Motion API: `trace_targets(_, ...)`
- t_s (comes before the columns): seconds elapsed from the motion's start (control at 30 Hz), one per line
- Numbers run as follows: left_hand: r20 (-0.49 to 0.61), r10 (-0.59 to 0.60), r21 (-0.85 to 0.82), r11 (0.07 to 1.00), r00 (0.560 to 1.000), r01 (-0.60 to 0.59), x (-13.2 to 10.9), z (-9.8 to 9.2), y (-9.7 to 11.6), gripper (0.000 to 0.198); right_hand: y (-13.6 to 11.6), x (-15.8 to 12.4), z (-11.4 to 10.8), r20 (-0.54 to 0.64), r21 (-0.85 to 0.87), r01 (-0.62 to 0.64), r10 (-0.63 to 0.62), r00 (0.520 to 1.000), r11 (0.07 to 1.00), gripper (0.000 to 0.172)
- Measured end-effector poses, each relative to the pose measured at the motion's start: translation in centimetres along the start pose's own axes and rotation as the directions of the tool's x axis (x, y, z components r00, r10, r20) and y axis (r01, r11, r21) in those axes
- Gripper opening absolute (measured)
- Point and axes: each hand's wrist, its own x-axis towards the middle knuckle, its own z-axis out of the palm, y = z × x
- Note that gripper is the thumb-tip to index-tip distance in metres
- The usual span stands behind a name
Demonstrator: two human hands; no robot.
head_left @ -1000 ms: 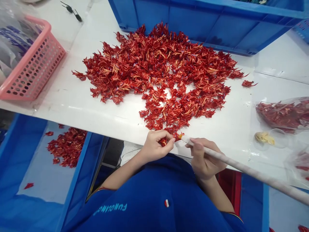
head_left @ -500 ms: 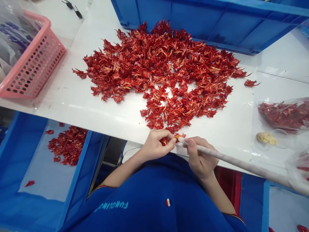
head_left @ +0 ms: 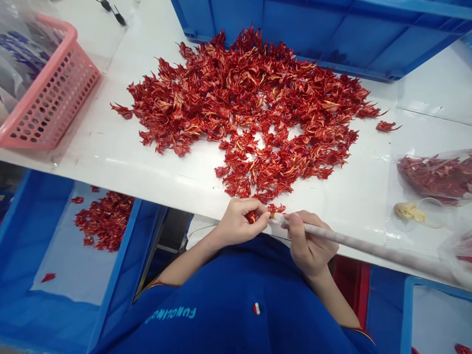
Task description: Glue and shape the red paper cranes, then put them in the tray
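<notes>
My left hand (head_left: 243, 221) is closed, with thumb and fingertips pinched on a small red petalled piece (head_left: 251, 217), partly hidden by the fingers. In my right hand (head_left: 311, 244) is a long, pale, wrapped-looking tube (head_left: 354, 241) that runs off to the right. Its white tip (head_left: 277, 218), with a yellowish end, meets the left thumb and fingertips; exact contact with the red piece is hidden. Just beyond the hands, a large heap of similar red pieces (head_left: 236, 98) with yellow streaks is spread over the white table (head_left: 177, 178).
A blue crate (head_left: 313, 34) stands behind the heap, and a pink basket (head_left: 55, 93) is at left. Below left, a blue bin (head_left: 121, 275) holds more red pieces. At right lie a bag of red pieces (head_left: 438, 177) and a clear cup with something yellowish (head_left: 409, 212).
The tube and my right hand have shifted slightly right and down. The tube's yellowish end is now closer against my left fingertips, which have hardly moved.
</notes>
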Motion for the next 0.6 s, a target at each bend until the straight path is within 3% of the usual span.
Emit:
trace_targets(0.33, 0.010, -0.034, -0.034, 0.999, 0.999, 0.035, -0.06, -0.05, 0.05, 0.021, -0.77, -0.25, -0.45, 0.025, -0.025, -0.018, 0.019, 1.000, 1.000, 0.015)
trace_targets(0.5, 0.069, -0.109, -0.084, 0.990, 0.992, 0.114, -0.14, -0.30, 0.02, 0.025, -0.94, -0.67, -0.73, -0.185, -0.009, -0.027, 0.025, 0.982, 1.000, 0.016)
trace_targets(0.6, 0.071, -0.114, -0.094, 0.988, 0.991, 0.121, -0.19, -0.29, -0.07, 0.026, -0.86, -0.47, -0.51, -0.214, -0.024, -0.033, 0.027, 0.976, 0.999, 0.014)
